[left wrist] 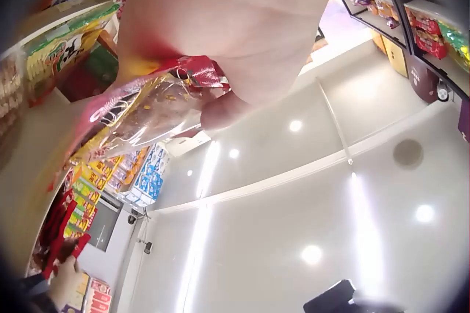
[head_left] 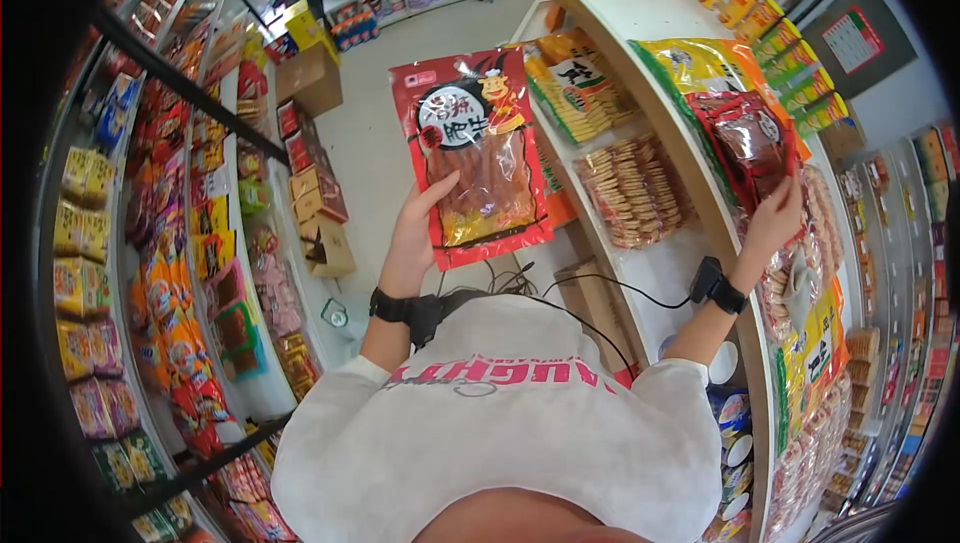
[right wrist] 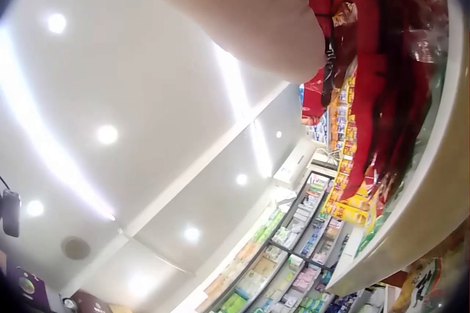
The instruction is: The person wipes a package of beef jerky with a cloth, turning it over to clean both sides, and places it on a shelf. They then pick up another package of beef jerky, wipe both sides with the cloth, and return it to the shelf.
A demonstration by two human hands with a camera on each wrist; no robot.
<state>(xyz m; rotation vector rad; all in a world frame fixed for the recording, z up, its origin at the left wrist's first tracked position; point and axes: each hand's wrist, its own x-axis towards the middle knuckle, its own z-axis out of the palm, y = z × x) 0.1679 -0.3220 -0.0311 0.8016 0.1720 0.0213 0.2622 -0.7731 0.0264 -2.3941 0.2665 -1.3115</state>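
My left hand (head_left: 412,226) grips a large red snack packet (head_left: 480,168) by its left edge, thumb on the front. The packet stands upright before my chest, with a cartoon figure on its printed top and brown strips behind a clear window. In the left wrist view the same packet (left wrist: 147,111) is seen edge-on beside the palm. At the right, my right hand (head_left: 772,225) holds the lower edge of some dark red packets (head_left: 745,138) over the top shelf. Those red packets (right wrist: 382,71) overlap one another in the right wrist view, and the fingertips are mostly hidden.
A white shelf unit (head_left: 640,3) bears yellow-green bags (head_left: 575,83) and stacked biscuit packs (head_left: 635,188). Snack racks (head_left: 180,273) line the left side, with cardboard boxes (head_left: 310,78) on the floor beside them. A black cable (head_left: 620,285) hangs between the wrists.
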